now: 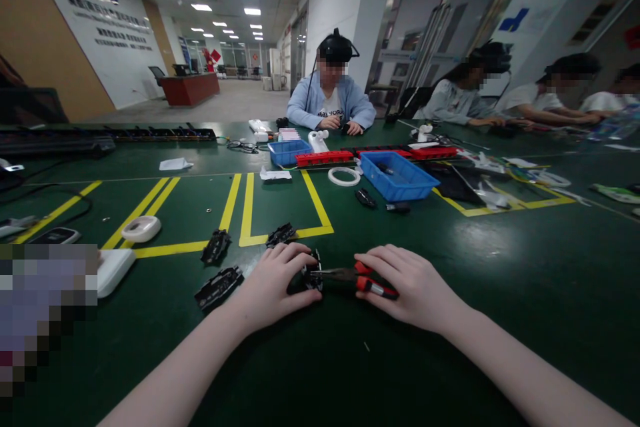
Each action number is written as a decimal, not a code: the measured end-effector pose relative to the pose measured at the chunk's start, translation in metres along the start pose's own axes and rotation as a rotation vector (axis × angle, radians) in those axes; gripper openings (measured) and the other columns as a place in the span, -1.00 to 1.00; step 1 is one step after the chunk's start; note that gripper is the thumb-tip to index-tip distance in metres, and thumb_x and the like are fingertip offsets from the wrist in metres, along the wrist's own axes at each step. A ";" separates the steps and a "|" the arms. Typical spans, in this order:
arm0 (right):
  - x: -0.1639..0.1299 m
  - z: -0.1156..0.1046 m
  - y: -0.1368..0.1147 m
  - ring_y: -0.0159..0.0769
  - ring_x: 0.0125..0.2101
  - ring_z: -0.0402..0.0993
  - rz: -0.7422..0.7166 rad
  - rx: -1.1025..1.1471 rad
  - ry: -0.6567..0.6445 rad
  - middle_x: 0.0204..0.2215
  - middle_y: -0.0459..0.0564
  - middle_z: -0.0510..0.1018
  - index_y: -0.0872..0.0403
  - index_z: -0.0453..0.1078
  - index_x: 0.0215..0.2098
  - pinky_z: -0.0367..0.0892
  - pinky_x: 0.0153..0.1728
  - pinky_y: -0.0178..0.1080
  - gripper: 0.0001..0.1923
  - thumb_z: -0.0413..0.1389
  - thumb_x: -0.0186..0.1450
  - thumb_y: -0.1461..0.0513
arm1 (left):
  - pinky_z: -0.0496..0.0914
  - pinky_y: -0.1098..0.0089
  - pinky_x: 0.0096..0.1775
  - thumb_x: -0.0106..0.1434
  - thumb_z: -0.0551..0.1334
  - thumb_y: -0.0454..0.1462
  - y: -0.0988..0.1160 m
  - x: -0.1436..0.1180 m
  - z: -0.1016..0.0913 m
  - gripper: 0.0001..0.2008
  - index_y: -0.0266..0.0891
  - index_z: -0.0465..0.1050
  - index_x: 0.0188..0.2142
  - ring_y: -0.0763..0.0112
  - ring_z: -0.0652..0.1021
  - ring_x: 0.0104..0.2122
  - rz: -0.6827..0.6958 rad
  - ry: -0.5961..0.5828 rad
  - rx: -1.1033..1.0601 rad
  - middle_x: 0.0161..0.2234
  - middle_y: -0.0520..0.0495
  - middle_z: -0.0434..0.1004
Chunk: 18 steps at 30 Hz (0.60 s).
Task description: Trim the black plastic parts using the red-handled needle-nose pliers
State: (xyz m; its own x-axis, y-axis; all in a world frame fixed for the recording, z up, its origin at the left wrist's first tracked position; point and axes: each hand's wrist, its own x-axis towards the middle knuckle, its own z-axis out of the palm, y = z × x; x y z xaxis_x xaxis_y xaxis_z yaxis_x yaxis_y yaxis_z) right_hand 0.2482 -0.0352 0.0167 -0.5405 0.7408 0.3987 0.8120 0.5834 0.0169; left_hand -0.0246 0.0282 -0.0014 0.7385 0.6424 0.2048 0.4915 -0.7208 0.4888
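Observation:
Between the thumb and fingers of my left hand [275, 283] is a small black plastic part [314, 272] with light metal bits along it. My right hand [413, 283] is closed around the red and black handles of needle-nose pliers [375, 285]. Their narrow jaws point left and reach the black part; whether they grip a piece of it is too small to tell. Beside my left hand lie similar black parts: one [219, 287] near the wrist, another [216, 247] farther out, and a third [281, 235] just beyond the fingers.
Across the green table [475, 347] sits a person [330, 93] in a light blue top; others sit at right. Farther out are a blue bin [397, 177], a smaller blue bin [290, 152], red strips [325, 159] and a white ring [344, 177]. A white case [141, 229] lies left.

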 end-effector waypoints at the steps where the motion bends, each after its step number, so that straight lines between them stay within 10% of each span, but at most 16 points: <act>1: 0.000 0.000 0.001 -0.15 -0.21 0.50 -0.001 0.002 -0.001 -0.14 0.12 0.55 0.12 0.36 0.06 0.45 -0.25 -0.10 -0.55 0.18 0.26 0.11 | 0.29 0.06 0.11 0.28 0.26 -0.06 0.001 0.000 0.000 -0.60 -0.08 0.36 0.07 0.11 0.35 0.09 -0.005 0.005 0.002 0.13 -0.07 0.35; 18: -0.001 -0.002 0.004 -0.16 -0.20 0.50 -0.036 0.007 0.083 -0.13 0.13 0.56 0.14 0.38 0.04 0.42 -0.24 -0.11 -0.54 0.18 0.26 0.06 | 0.31 0.00 0.14 0.31 0.25 -0.08 -0.004 -0.002 0.005 -0.67 -0.12 0.44 0.02 0.10 0.37 0.13 0.059 0.048 0.071 0.22 -0.11 0.30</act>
State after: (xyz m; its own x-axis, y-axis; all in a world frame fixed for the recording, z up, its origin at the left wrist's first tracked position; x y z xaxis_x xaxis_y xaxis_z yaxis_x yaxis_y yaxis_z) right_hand 0.2528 -0.0344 0.0182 -0.5487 0.6896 0.4727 0.7910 0.6112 0.0266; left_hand -0.0260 0.0285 -0.0083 0.7448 0.6090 0.2727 0.4808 -0.7732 0.4135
